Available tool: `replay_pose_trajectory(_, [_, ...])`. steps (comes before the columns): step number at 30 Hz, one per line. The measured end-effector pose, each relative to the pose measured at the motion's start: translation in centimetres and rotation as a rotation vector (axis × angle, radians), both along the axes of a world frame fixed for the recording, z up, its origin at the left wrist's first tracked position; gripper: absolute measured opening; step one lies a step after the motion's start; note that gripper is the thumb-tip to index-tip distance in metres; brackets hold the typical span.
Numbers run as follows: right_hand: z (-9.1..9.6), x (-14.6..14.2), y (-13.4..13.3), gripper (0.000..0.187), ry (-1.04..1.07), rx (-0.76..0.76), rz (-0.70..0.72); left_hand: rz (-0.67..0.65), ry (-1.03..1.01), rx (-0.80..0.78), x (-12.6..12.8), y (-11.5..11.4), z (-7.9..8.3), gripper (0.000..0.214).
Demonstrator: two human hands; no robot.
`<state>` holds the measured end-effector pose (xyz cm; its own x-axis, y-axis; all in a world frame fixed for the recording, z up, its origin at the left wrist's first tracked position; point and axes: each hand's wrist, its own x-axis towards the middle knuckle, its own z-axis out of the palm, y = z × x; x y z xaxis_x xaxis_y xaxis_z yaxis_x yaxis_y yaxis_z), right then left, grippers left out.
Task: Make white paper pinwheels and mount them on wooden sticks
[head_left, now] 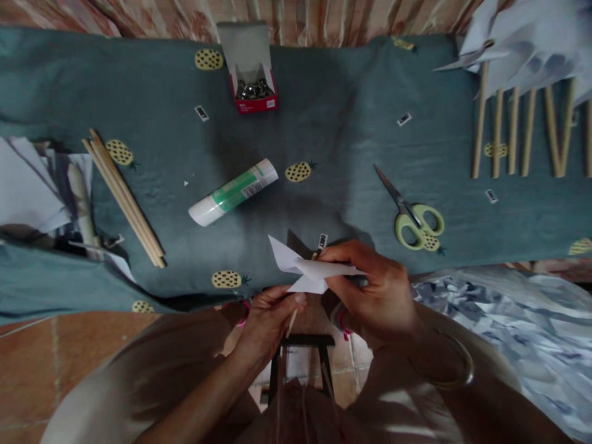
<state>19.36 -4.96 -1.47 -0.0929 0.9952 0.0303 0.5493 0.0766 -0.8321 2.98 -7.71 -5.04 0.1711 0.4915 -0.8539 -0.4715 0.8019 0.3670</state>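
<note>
My left hand (271, 311) is closed in a pinch on a thin wooden stick (292, 320) that points down below a folded white paper pinwheel (305, 268). My right hand (374, 287) is closed around the right side of that paper piece, fingers pressed on its folds. Both hands sit just off the near edge of the table, which is covered with a grey-green cloth (324, 123) printed with pineapples.
On the cloth lie a white and green glue stick (234, 192), green-handled scissors (411, 213), a bundle of wooden sticks (124, 196), an open red box of metal pins (252, 83), finished paper pinwheels on sticks (522, 117) at right, and paper sheets (32, 191) at left. Paper scraps (518, 333) lie lower right.
</note>
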Motion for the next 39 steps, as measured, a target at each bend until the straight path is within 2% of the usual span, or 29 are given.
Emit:
replay_pose_trajectory(5, [0.4, -0.2, 0.7, 0.009, 0.01, -0.108, -0.025, -0.017, 0.013, -0.008, -0.1, -0.2, 0.2, 0.04])
replay_pose_trajectory(13, [0.5, -0.2, 2.4, 0.009, -0.065, -0.19, -0.015, -0.032, 0.009, 0.055, -0.2, -0.5, 0.5, 0.042])
replay_pose_trajectory(16, [0.5, 0.0, 3.1, 0.009, -0.064, -0.223, 0.017, -0.033, -0.015, 0.083, -0.2, -0.6, 0.5, 0.042])
replay_pose_trajectory(19, [0.4, 0.2, 3.8, 0.016, -0.059, -0.278, 0.058, -0.036, -0.03, 0.115, -0.1, -0.6, 0.4, 0.042])
replay_pose_trajectory(29, [0.6, 0.3, 6.5, 0.006, 0.005, -0.493, 0.256, -0.039, -0.05, 0.219, 0.1, -0.7, 0.3, 0.043])
replay_pose_trajectory(35, [2.1, -0.4, 8.1, 0.009, -0.28, -0.509, 0.308, -0.054, -0.057, 0.265, 0.2, -0.8, 0.4, 0.046])
replay_pose_trajectory(39, [2.9, -1.0, 8.5, 0.014, -0.281, -0.565, 0.308, -0.071, -0.067, 0.287, 0.1, -0.8, 0.5, 0.044])
